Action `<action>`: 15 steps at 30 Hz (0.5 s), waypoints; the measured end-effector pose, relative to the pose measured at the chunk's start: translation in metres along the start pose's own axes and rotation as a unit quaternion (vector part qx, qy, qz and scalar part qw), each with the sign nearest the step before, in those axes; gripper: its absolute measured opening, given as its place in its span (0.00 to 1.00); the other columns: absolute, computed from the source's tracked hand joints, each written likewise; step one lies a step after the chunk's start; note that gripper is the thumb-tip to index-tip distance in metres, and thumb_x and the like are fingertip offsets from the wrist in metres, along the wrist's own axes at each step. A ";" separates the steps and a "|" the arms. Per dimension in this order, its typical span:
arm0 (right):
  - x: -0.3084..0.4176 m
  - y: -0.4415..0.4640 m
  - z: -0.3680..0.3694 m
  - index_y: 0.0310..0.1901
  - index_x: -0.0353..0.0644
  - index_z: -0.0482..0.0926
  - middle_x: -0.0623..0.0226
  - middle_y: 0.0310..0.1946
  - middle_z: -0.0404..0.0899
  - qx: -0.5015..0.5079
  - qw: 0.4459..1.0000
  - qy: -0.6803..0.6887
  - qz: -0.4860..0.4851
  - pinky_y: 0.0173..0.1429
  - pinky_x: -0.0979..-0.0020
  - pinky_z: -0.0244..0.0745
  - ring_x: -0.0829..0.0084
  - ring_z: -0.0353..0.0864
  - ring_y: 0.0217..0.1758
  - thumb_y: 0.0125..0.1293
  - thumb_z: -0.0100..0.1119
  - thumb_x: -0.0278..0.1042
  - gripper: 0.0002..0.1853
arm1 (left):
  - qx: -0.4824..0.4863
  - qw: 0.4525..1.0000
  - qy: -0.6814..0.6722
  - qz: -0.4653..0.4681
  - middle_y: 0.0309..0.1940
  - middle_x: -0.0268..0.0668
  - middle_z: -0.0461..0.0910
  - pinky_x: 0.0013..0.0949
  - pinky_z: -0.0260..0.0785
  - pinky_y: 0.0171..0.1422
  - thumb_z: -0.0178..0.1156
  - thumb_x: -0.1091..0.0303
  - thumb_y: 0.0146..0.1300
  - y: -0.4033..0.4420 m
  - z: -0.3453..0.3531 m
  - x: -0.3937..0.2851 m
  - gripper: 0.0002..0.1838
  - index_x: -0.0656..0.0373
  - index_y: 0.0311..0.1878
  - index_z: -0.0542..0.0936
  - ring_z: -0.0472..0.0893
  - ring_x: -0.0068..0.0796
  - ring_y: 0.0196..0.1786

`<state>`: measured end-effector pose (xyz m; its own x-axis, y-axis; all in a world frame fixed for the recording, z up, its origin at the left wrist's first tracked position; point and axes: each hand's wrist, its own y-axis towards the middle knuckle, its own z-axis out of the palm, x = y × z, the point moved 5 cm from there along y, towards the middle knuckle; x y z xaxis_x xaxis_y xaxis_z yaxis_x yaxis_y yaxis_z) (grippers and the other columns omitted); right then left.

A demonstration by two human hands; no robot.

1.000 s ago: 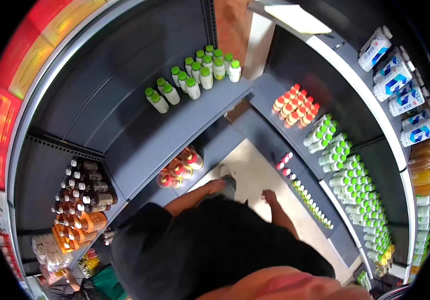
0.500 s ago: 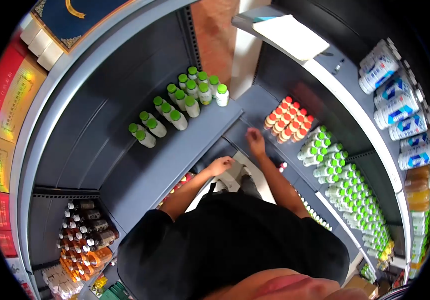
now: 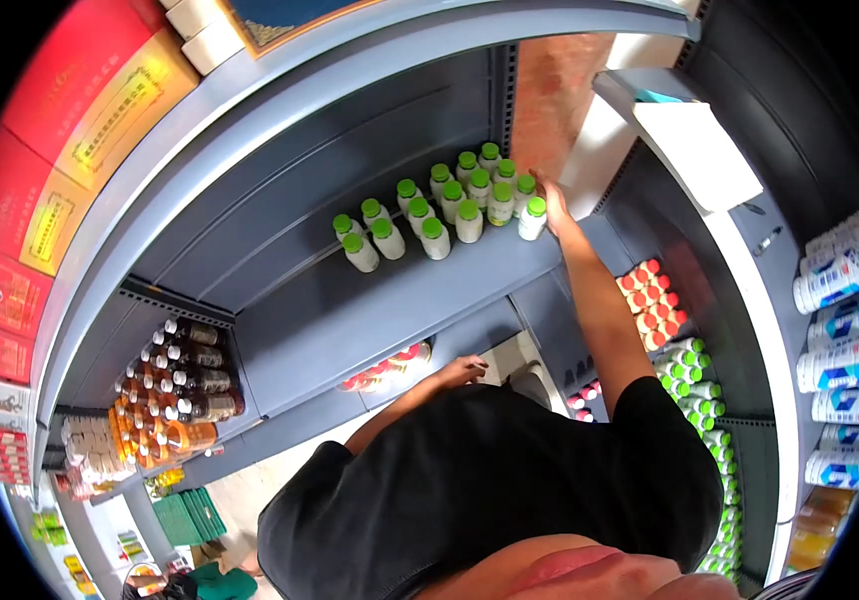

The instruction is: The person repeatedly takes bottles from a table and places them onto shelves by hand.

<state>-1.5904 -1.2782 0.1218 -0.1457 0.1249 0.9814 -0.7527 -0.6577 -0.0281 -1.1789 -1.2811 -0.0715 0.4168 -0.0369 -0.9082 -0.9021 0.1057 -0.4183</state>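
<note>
My right hand (image 3: 551, 203) is at the right end of a group of white bottles with green caps on the grey shelf (image 3: 320, 310). Its fingers are stretched along the side of the end bottle (image 3: 533, 220), touching or very near it; part of the hand is behind the bottles. The other green-capped bottles, such as a front one (image 3: 436, 240), stand upright in uneven rows to the left. Lower down, in front of my body, hangs my left hand (image 3: 464, 370), holding nothing, its fingers loosely bent and apart.
Red-capped bottles (image 3: 654, 303) and more green-capped bottles (image 3: 695, 385) fill the right-hand shelf. Dark drink bottles (image 3: 205, 380) stand at the left. White-and-blue cans (image 3: 840, 365) line the upper right shelf, near a white sheet (image 3: 700, 155). A green crate (image 3: 190, 517) and another person (image 3: 220, 580) are at lower left.
My right hand has moved up from over the lower shelf to the end of the green-capped bottles. My left hand stays low. The view has turned toward the left, and my body has shifted.
</note>
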 end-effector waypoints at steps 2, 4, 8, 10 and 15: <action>0.009 -0.001 0.012 0.70 0.39 0.63 0.51 0.66 0.68 -0.008 0.996 -0.089 -0.011 0.72 0.66 0.56 0.63 0.65 0.70 0.69 0.48 0.60 0.37 | -0.035 0.994 -0.097 0.017 0.42 0.33 0.81 0.28 0.72 0.51 0.57 0.64 0.67 -0.005 -0.010 -0.009 0.14 0.57 0.53 0.78 0.79 0.24 0.46; 0.020 -0.014 0.017 0.68 0.38 0.64 0.52 0.63 0.71 -0.035 0.978 -0.201 -0.042 0.71 0.68 0.58 0.63 0.69 0.67 0.67 0.54 0.55 0.35 | -0.052 0.990 -0.134 0.008 0.45 0.34 0.79 0.29 0.71 0.54 0.55 0.65 0.68 -0.006 -0.019 -0.014 0.16 0.58 0.56 0.76 0.77 0.23 0.49; 0.005 -0.013 0.011 0.65 0.36 0.66 0.53 0.58 0.75 -0.039 0.975 -0.184 -0.114 0.66 0.68 0.66 0.64 0.73 0.63 0.61 0.64 0.40 0.33 | -0.073 0.976 -0.200 -0.043 0.49 0.33 0.79 0.25 0.70 0.50 0.52 0.65 0.69 -0.009 -0.022 -0.060 0.18 0.57 0.61 0.72 0.77 0.20 0.45; 0.004 -0.022 0.009 0.64 0.36 0.68 0.52 0.54 0.78 -0.050 0.955 -0.243 -0.162 0.62 0.67 0.69 0.64 0.77 0.59 0.58 0.67 0.36 0.33 | -0.073 0.982 -0.173 0.007 0.50 0.31 0.79 0.21 0.67 0.46 0.52 0.66 0.69 0.004 -0.024 -0.088 0.18 0.57 0.61 0.71 0.76 0.17 0.43; 0.018 -0.048 0.012 0.63 0.36 0.69 0.56 0.49 0.81 0.006 0.975 -0.185 -0.127 0.57 0.68 0.73 0.66 0.80 0.52 0.55 0.67 0.33 0.33 | -0.258 0.945 -0.042 0.195 0.49 0.36 0.73 0.28 0.71 0.50 0.63 0.68 0.64 0.063 -0.048 -0.173 0.26 0.58 0.63 0.68 0.73 0.21 0.40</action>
<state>-1.5489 -1.2534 0.1431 0.2869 0.0093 0.9579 -0.7262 -0.6500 0.2238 -1.3133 -1.3153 0.0587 0.0298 -0.0141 -0.9995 -0.9143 -0.4045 -0.0215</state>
